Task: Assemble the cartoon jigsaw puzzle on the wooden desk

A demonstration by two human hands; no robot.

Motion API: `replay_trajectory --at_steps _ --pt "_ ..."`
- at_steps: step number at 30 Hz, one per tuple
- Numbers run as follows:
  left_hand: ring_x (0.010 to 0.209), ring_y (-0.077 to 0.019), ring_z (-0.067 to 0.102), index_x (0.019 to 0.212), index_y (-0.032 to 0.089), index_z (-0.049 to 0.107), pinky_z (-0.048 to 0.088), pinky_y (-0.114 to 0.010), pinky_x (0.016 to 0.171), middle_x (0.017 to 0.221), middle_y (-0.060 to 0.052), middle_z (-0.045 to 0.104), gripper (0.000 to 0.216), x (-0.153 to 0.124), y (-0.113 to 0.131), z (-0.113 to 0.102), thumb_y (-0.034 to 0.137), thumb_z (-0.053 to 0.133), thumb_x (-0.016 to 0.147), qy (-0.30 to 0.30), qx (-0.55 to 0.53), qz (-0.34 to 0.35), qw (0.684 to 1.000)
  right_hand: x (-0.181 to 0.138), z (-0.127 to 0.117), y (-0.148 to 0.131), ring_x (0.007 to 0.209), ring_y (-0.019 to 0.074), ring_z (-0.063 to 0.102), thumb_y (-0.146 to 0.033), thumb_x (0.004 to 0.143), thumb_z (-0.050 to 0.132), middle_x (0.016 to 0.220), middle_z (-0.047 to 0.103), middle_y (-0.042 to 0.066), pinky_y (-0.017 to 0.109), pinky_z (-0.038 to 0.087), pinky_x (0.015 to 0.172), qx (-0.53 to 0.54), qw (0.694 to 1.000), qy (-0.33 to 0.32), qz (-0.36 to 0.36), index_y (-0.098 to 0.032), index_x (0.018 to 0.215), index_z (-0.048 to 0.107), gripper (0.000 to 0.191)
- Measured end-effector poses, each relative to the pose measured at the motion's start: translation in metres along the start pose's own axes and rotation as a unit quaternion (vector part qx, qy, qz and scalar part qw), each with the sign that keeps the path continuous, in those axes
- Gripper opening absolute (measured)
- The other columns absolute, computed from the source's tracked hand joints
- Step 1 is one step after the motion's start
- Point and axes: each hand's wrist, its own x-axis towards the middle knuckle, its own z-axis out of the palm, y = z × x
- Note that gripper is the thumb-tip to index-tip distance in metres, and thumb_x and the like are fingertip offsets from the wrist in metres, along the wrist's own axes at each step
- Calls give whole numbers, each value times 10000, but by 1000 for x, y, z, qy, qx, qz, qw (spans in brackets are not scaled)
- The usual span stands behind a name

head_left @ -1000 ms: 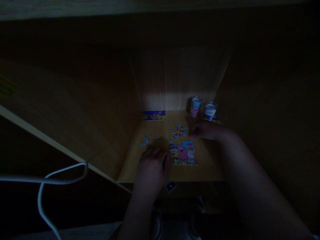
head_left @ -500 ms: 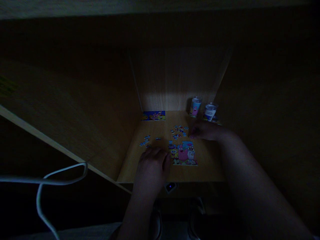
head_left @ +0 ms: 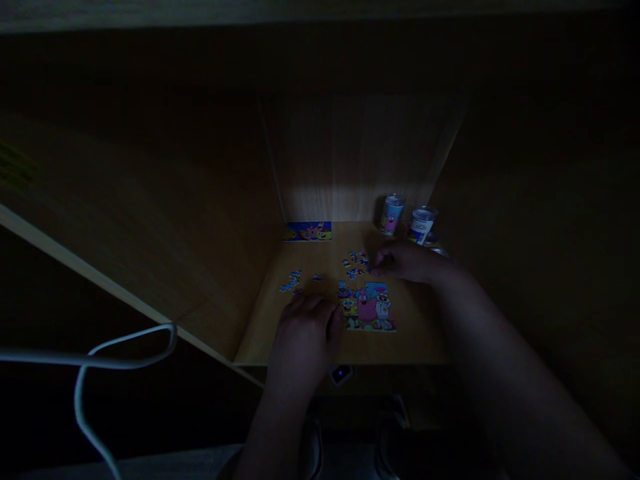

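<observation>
A partly joined jigsaw puzzle [head_left: 367, 308] with cartoon figures lies near the front of the wooden shelf board, its upper edge uneven. My left hand [head_left: 306, 327] rests palm down at its left side, fingers bent and thumb apart, close to the puzzle's edge. Beyond the puzzle, loose puzzle pieces [head_left: 356, 272] lie in a group. My right hand [head_left: 400, 260] is at the right of that group, thumb and fingertips pinched on a small blue puzzle piece [head_left: 369, 268], mostly hidden by the fingers. More loose pieces [head_left: 290, 283] lie beyond my left hand.
Two clear-lidded jars [head_left: 391, 215] with cartoon labels stand at the back right. A flat cartoon picture strip [head_left: 307, 231] lies at the back left. Wooden side walls [head_left: 200, 220] enclose the dim space. A white cable [head_left: 125, 364] hangs at left; a small lit device [head_left: 341, 375] sits below the front edge.
My right hand has shifted slightly left onto the right side of the loose pieces, covering some of them. My left hand stays in place.
</observation>
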Motion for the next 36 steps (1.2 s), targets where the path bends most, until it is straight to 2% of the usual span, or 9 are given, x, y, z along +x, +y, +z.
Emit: replay_trajectory --at_steps 4,9,13,18,22,26,36 --pt "920 -259 645 878 231 660 500 -416 839 939 -50 692 175 1 2 -2 217 607 1044 -5 -5 -4 1000 5 6 1 941 209 742 -360 902 773 1031 809 46 309 527 840 16 999 24 -33 -214 1020 790 189" --pt "927 -261 639 876 225 650 491 -419 848 934 -48 686 169 2 2 -2 202 616 1041 -4 -6 -3 1000 6 7 -2 1014 219 745 -299 893 807 1117 803 63 325 538 897 0 998 52 -22 -212 1059 788 188" --pt "925 -258 639 870 222 654 488 -418 855 931 -42 686 171 1 1 -1 200 624 1037 -1 -8 -4 1000 8 9 1 1035 234 754 -305 928 778 1122 816 55 356 544 941 -13 999 46 -10 -232 1060 797 151" --pt "917 -253 642 885 220 667 486 -410 847 937 -46 693 169 0 1 1 204 613 1044 -3 -7 -6 1000 11 13 6 991 254 767 -287 941 760 1073 828 65 368 553 902 -16 997 62 -34 -237 1015 810 103" --pt "927 -257 643 884 228 663 482 -410 852 944 -47 695 168 0 -1 2 219 617 1045 -3 3 -6 1000 8 12 3 919 247 758 -342 1001 663 1029 825 75 348 528 822 -29 995 79 -47 -236 1004 815 185" --pt "935 -259 647 901 229 670 484 -406 852 953 -46 697 142 0 -1 2 213 630 1036 -3 0 -5 1000 6 10 -4 797 218 719 -317 1025 585 937 808 83 331 475 736 -51 994 87 -45 -208 964 804 252" --pt "907 -255 647 876 222 678 488 -403 823 931 -49 698 166 2 2 -1 208 627 1034 -1 -6 -4 1000 7 14 -2 786 217 682 -330 1012 570 936 782 94 331 437 716 -66 994 81 -30 -195 928 770 256"
